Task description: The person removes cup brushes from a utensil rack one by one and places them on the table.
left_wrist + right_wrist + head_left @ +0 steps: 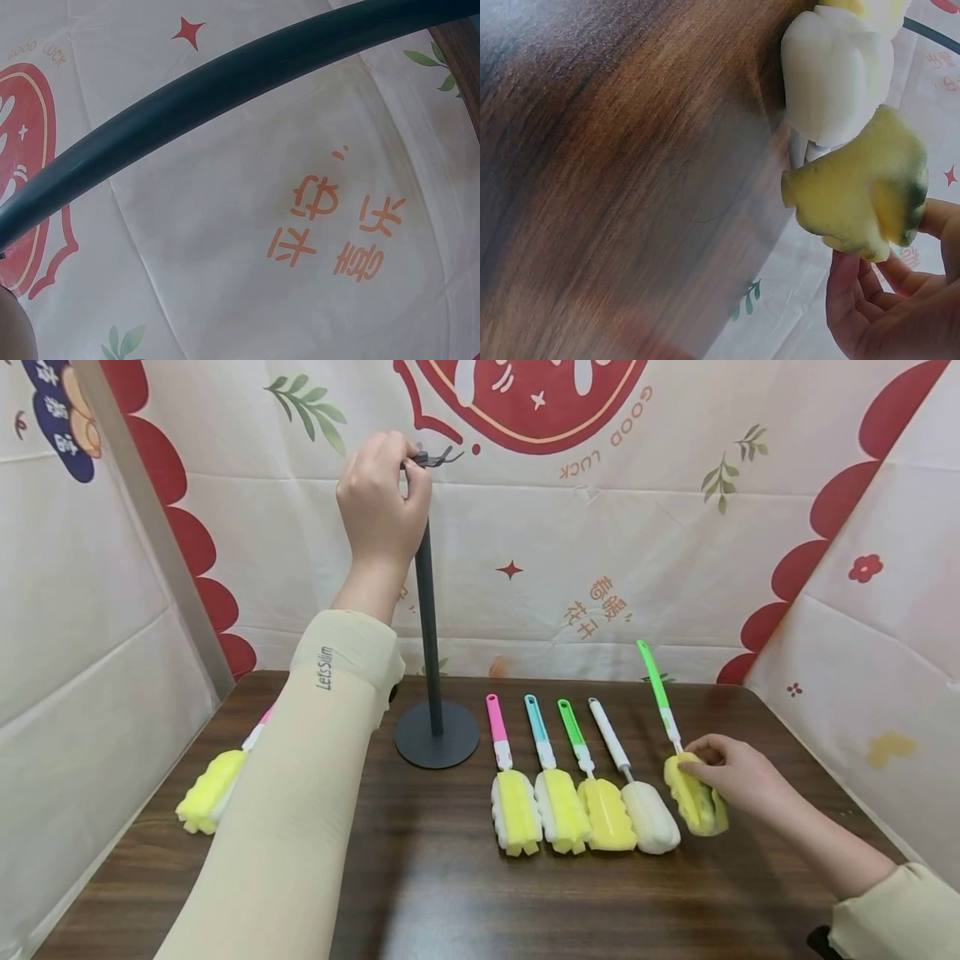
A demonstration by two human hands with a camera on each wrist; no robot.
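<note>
My left hand point(384, 502) grips the top of a black upright stand point(429, 635), just beside its small dark hooks point(442, 458). In the left wrist view the pole point(225, 86) crosses the frame, while most of that hand is out of sight. At the right of the table, my right hand point(742, 772) pinches the yellow sponge head of a green-handled bottle brush point(697, 802). This brush slants, its handle pointing toward the back. Seen from the right wrist, thumb and fingers of the right hand point(900, 300) hold the yellow sponge point(847, 202), which has dark green edging.
Several sponge brushes lie in a row: pink-handled point(517, 810), blue-handled point(562, 810), green-handled point(607, 814) and white point(651, 818). Another brush point(213, 789) lies at the left, partly behind my left sleeve. The stand's round base point(437, 747) rests near the table's back edge. Printed cloth point(675, 568) surrounds the table.
</note>
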